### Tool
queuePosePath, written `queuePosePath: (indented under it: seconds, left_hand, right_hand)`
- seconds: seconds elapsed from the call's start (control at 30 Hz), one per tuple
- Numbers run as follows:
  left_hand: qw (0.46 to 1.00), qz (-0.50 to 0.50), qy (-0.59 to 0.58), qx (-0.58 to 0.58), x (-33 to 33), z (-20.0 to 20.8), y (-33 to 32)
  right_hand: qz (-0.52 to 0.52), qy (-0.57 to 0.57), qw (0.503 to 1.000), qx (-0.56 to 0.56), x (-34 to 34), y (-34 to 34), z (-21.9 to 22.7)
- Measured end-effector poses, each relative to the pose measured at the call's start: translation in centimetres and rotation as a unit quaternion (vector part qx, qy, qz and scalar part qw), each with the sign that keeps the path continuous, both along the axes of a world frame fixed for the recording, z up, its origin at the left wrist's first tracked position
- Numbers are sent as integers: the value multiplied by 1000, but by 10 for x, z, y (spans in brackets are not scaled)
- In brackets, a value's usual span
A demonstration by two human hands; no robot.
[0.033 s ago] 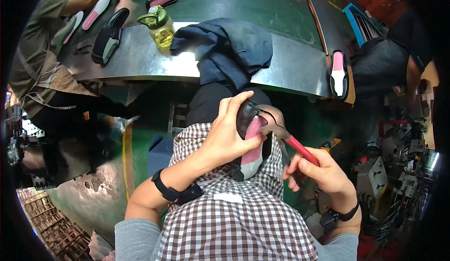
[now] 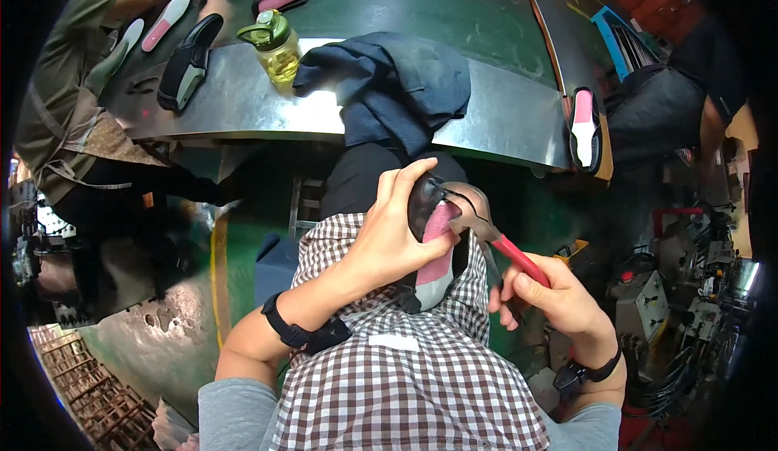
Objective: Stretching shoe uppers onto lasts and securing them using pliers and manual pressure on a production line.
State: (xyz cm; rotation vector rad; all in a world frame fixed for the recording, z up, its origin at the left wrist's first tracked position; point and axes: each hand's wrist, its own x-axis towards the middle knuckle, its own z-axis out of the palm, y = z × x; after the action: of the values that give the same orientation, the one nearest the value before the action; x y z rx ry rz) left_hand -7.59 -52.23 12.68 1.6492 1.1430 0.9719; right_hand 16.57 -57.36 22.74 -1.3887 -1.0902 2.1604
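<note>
On my lap, against the checked apron point(image 2: 397, 394), lies a black shoe point(image 2: 423, 206), bottom up, with a pink and white insole point(image 2: 436, 269) showing. My left hand point(image 2: 393, 232) is closed round the shoe's far end, its thumb across the pink part. In my right hand point(image 2: 555, 293) is the red handle of metal pincers point(image 2: 485, 222). Their curved head rests at the shoe's edge, beside my left thumb. Whether the jaws grip the upper is hard to make out.
A metal-edged green table point(image 2: 510, 127) stands ahead, bearing a dark blue cloth point(image 2: 405, 78), a green bottle point(image 2: 279, 50) and several shoes. Another shoe point(image 2: 583, 129) lies at its right end. A co-worker point(image 2: 89, 62) stands at left, another person point(image 2: 673, 102) at right. Machinery point(image 2: 644, 305) is nearby.
</note>
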Motion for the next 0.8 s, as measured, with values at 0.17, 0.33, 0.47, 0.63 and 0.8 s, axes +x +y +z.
queuePosePath:
  seconds: [0.17,0.33,0.47,0.63,0.8]
  left_hand:
    - [999,9,-5,-39,-3,2,-5]
    - [1000,2,21,2,-4,-6,-8]
    - [998,13,39,48,-3,-10,-11]
    - [998,47,32,0,-10,-32,-14]
    - [996,62,-35,-57,-18,-43,-9]
  right_hand:
    - [-49,-42,988,142,-15,-28,-54]
    - [-60,-90,946,306,-23,-48,-97]
    - [-56,-123,904,406,-10,-66,-159]
    - [-61,-79,899,427,-26,-51,-174]
    - [12,4,988,153,-20,-17,-102]
